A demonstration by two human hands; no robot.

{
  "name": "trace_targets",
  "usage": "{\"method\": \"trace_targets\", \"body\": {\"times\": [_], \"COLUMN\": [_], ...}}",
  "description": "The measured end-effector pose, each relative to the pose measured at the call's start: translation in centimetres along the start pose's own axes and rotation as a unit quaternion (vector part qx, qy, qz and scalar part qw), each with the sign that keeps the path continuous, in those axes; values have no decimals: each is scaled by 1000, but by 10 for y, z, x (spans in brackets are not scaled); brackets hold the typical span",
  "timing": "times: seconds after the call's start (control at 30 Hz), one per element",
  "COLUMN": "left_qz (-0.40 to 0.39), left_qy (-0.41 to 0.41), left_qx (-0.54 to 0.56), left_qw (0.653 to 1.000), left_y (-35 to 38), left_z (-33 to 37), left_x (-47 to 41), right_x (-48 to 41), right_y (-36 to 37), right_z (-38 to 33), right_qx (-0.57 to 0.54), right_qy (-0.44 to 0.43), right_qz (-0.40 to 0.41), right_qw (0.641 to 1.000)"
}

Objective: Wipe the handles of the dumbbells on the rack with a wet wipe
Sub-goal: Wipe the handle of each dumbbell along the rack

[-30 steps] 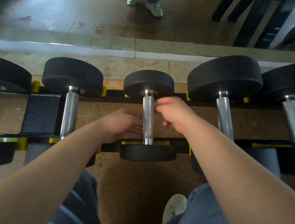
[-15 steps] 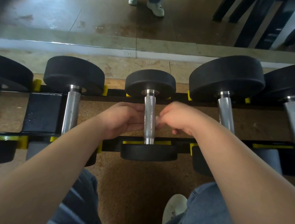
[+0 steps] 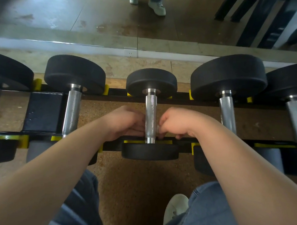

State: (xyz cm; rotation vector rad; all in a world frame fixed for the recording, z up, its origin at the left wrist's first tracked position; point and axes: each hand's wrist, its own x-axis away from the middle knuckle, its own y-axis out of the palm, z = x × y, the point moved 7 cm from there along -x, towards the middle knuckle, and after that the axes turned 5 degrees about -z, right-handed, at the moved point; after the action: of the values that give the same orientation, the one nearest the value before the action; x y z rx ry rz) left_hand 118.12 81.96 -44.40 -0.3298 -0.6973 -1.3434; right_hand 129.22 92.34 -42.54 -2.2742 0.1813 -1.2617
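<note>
A small black dumbbell with a knurled chrome handle (image 3: pixel 150 109) lies across the black and yellow rack (image 3: pixel 119 91), straight in front of me. My left hand (image 3: pixel 125 123) is at the handle's left side, fingers curled against its lower part. Opposite it, my right hand (image 3: pixel 175 123) pinches a small pale bit of wet wipe (image 3: pixel 158 128) against the handle's right side, near the front end. Most of the wipe is hidden by my fingers.
More dumbbells lie on the rack: one to the left (image 3: pixel 72 109), a bigger one to the right (image 3: pixel 227 112), others at both edges. A wall mirror (image 3: pixel 99 9) stands behind the rack. My knees and a white shoe (image 3: pixel 175 206) are below on the cork floor.
My right hand has slid down the handle from its far end toward the near end. My left hand has stayed at the handle's left side with little movement.
</note>
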Motion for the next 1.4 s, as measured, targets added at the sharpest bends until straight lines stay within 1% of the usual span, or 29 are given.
{"method": "trace_targets", "body": {"times": [0.07, 0.17, 0.23, 0.3, 0.4, 0.47, 0.57, 0.63, 0.7, 0.73, 0.83, 0.9, 1.0, 1.07, 1.13, 1.27, 1.33, 1.4], "left_qz": [6, 26, 21, -2, -39, -52, -69, -74, -69, -60, -5, 28, 59, 85, 88, 67, 68, 102], "left_qy": [23, 68, 92, 106, 84, 50, -16, -49, -55, -49, -2, 36, 64, 62, 35, -23, -28, -19], "left_qx": [11, 36, 53, 65, 40, 19, -24, -68, -87, -81, -15, 13, -6, -17, 6, 48, 57, 68], "left_qw": [1000, 997, 994, 992, 995, 997, 997, 994, 992, 994, 1000, 999, 996, 994, 995, 996, 996, 992], "left_y": [-2, -6, -7, -5, -2, -3, -3, -3, -3, -3, -7, -13, -17, -20, -22, -24, -25, -31], "left_z": [3, 8, 10, 12, 11, 9, 0, -5, -7, -6, 0, 4, 5, 3, -1, -8, -9, -7], "left_x": [0, 0, 1, 3, 2, 0, -1, 1, 2, 2, 0, 0, 0, -1, -3, -5, -4, -1], "right_x": [-2, -3, -2, -2, -4, -1, 4, 7, 8, 9, 18, 23, 22, 21, 21, 20, 21, 23], "right_y": [-9, -21, -27, -25, -17, -15, -7, -3, -6, -11, -31, -37, -36, -34, -33, -33, -34, -34], "right_z": [-4, -7, -7, -9, -11, -9, -6, -9, -14, -16, -24, -29, -36, -40, -42, -43, -44, -48], "right_qx": [-24, -148, -205, -216, -154, -100, -33, 29, 67, 68, 31, 11, 10, 26, 31, 38, 37, 44], "right_qy": [-17, -34, -33, -37, -40, -34, -11, -5, -14, -28, -103, -142, -171, -187, -196, -205, -215, -232], "right_qz": [81, 174, 207, 199, 149, 121, 55, 43, 76, 113, 249, 298, 306, 302, 298, 293, 294, 305], "right_qw": [996, 973, 956, 955, 976, 987, 998, 999, 995, 991, 962, 944, 936, 935, 934, 933, 931, 923]}}
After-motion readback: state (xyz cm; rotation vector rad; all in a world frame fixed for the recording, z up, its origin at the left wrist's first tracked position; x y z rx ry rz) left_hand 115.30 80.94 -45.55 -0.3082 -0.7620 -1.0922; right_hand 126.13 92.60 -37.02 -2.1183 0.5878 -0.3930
